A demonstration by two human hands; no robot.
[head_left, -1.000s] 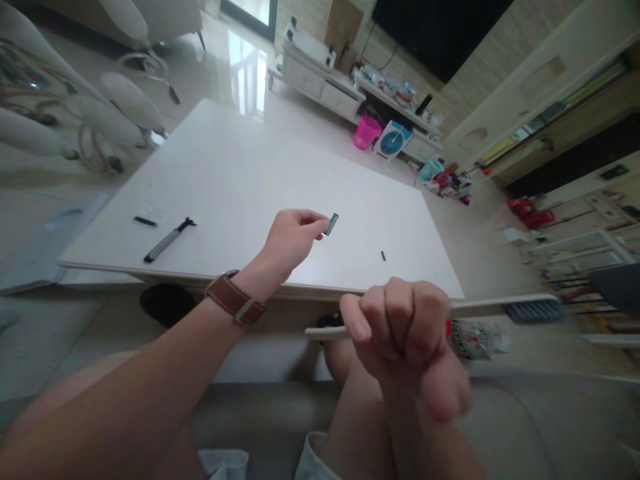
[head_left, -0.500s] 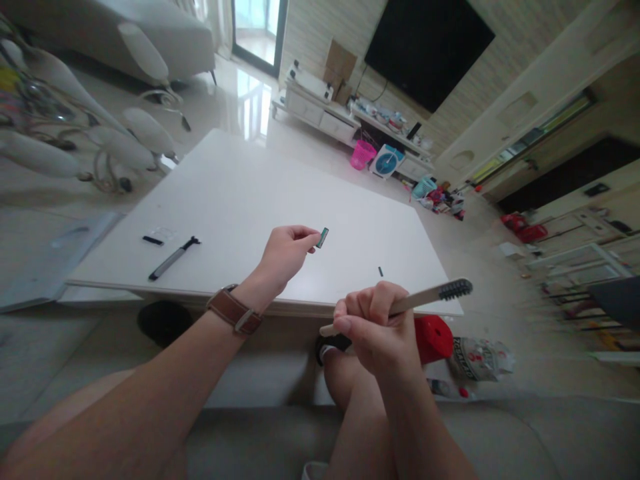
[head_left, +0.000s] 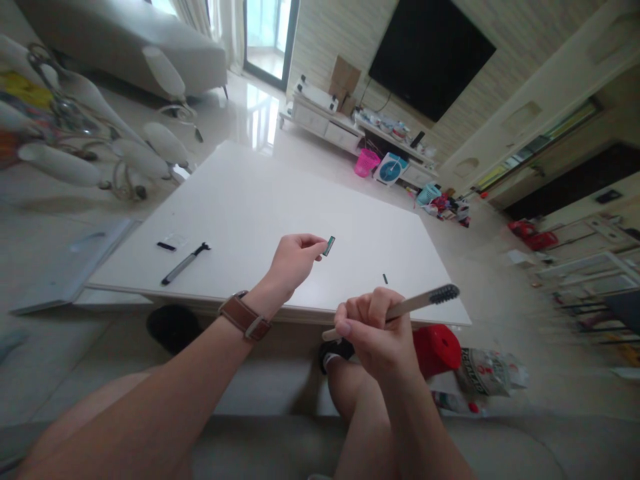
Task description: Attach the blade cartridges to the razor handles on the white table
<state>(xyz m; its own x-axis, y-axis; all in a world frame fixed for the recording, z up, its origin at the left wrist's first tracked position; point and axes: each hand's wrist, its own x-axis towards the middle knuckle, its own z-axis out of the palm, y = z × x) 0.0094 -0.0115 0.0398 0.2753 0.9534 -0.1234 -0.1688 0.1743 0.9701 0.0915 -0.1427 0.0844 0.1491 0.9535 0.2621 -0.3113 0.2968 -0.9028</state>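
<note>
My left hand (head_left: 296, 259), with a brown watch on the wrist, pinches a small green-and-dark razor cartridge (head_left: 329, 246) above the white table (head_left: 280, 193). In my right hand (head_left: 377, 330) is a toothbrush (head_left: 413, 303) with a pale handle and dark bristles, its head pointing right. That hand is by the table's front edge, fingers wrapped round the handle. A grey-and-black razor handle (head_left: 185, 265) lies on the table to the left. Beside it are a short black strip (head_left: 167, 247) and a clear plastic piece (head_left: 176, 239). Another small dark piece (head_left: 385, 278) rests above my right hand.
Right of the table's front corner are a red stool-like object (head_left: 440, 350), a printed bag (head_left: 487, 373) and a bottle (head_left: 455, 403). A white chandelier (head_left: 95, 147) comes into view at left. Beyond the table stand a TV cabinet (head_left: 325, 130) and a pink basket (head_left: 367, 162).
The view has shifted slightly, so the table and its things appear a little lower and further right. Both hands keep hold of the cartridge and the toothbrush; the toothbrush head sits slightly closer in.
</note>
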